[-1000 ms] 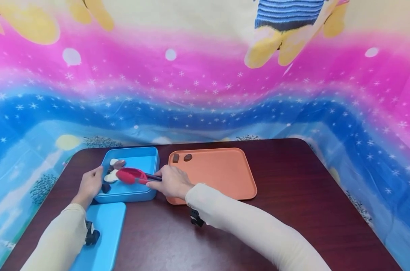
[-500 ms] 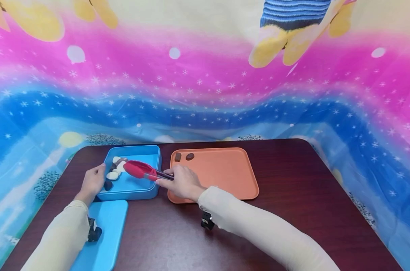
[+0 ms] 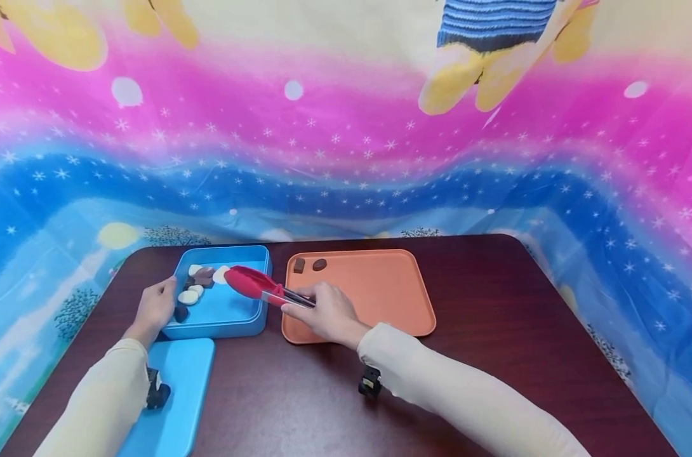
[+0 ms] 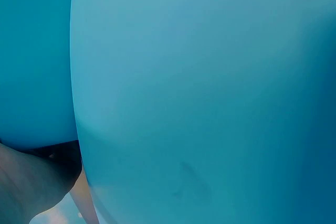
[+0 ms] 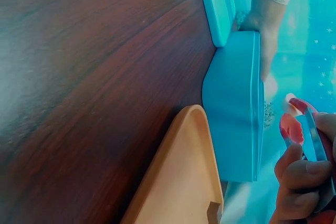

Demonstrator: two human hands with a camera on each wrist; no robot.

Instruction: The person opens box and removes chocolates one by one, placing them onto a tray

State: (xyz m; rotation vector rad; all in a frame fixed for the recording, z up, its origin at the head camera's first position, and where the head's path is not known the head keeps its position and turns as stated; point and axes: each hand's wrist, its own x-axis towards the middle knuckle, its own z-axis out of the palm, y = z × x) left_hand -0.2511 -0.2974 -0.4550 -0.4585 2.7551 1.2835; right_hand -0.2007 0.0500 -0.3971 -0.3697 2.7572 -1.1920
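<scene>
My right hand (image 3: 331, 311) grips tongs (image 3: 251, 284) with red tips and metal arms, held above the right side of a blue box (image 3: 214, 329). A white chocolate-like piece (image 3: 221, 275) sits at the tongs' tips; the right wrist view also shows this white piece (image 5: 290, 98) between the red ends. My left hand (image 3: 156, 309) holds the box's left wall, fingers partly hidden behind it. Inside the box, several white and brown pieces (image 3: 205, 277) lie along the left side, with a dark round piece (image 3: 181, 312) near the front corner.
Right of the box lies an orange tray (image 3: 374, 292) with a dark square piece (image 3: 299, 265) and a dark oval piece (image 3: 320, 264) in its far left corner. A flat blue lid (image 3: 180, 381) rests under my left forearm. A patterned cloth (image 3: 346, 158) hangs behind the table.
My right hand and the tongs have moved right and up from the pile, with the white piece now at the tips. My left hand stays on the box wall.
</scene>
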